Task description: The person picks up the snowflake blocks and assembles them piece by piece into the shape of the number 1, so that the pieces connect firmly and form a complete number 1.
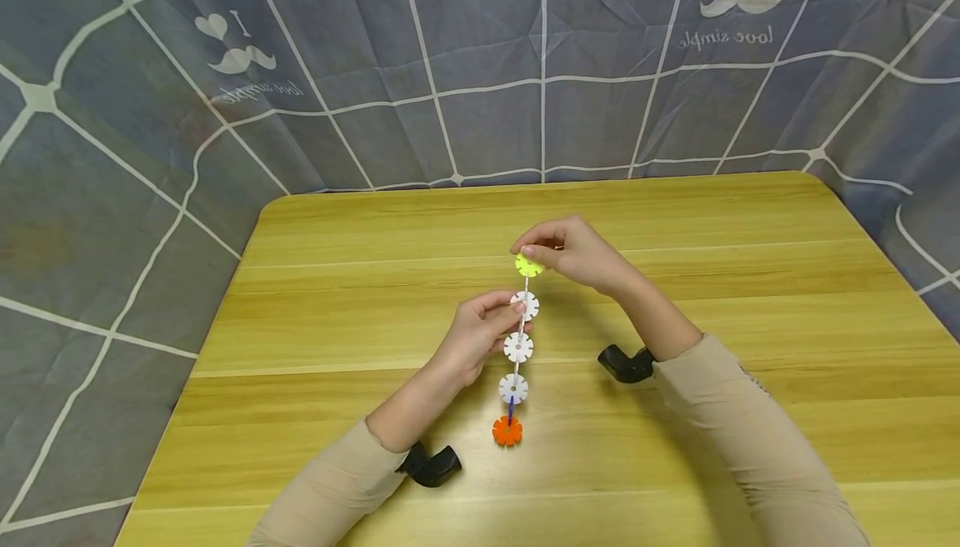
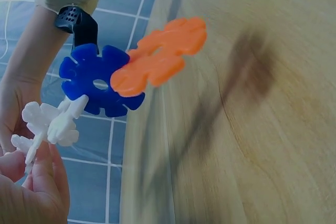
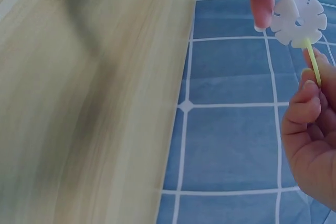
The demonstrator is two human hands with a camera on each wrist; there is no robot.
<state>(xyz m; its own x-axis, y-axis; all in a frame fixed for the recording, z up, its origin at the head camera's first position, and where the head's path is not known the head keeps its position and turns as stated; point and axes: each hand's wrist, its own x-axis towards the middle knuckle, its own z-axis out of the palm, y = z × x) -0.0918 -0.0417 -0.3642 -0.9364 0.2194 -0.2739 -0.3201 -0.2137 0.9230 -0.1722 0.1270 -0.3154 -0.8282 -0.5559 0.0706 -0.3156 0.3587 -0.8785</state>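
A chain of notched plastic snowflake discs is held up over the table by both hands. At its far end a yellow disc (image 1: 528, 265) is pinched between thumb and fingers of my right hand (image 1: 573, 253). Several white discs (image 1: 518, 347) follow, alternately face-on and edge-on. My left hand (image 1: 480, 332) pinches the chain at a white disc just below the yellow end. A blue disc (image 2: 92, 80), edge-on in the head view, joins the white part to an orange disc (image 1: 507, 431) at the near end. In the right wrist view the yellow disc (image 3: 313, 64) slots into a white disc (image 3: 299, 20).
The wooden table (image 1: 337, 280) spreads under both arms, with the chain's shadow on it. A grey-blue curtain (image 1: 480, 72) with white lines hangs behind and at the sides. Black curved mounts (image 1: 628, 363) sit at both wrists.
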